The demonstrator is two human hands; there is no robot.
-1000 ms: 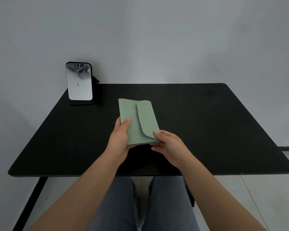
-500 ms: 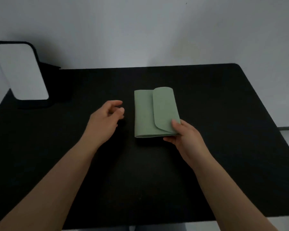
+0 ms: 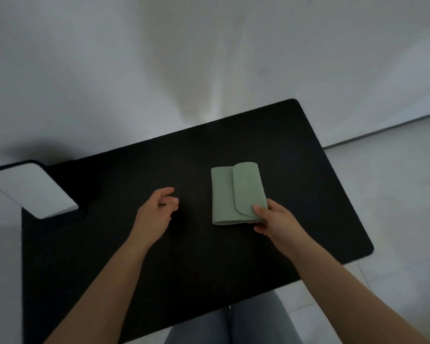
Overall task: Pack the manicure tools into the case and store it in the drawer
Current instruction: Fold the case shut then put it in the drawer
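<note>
Pinching the closed green case [image 3: 236,194] at its near right corner, my right hand [image 3: 276,223] holds it on the table [image 3: 184,256]; my left hand [image 3: 154,214] hovers beside, loosely curled, holding nothing.

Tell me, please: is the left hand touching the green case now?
Apart. In the head view the left hand hovers with loosely curled fingers, and bare black table shows between it and the green case. Only the right hand pinches the case's near corner.
</note>
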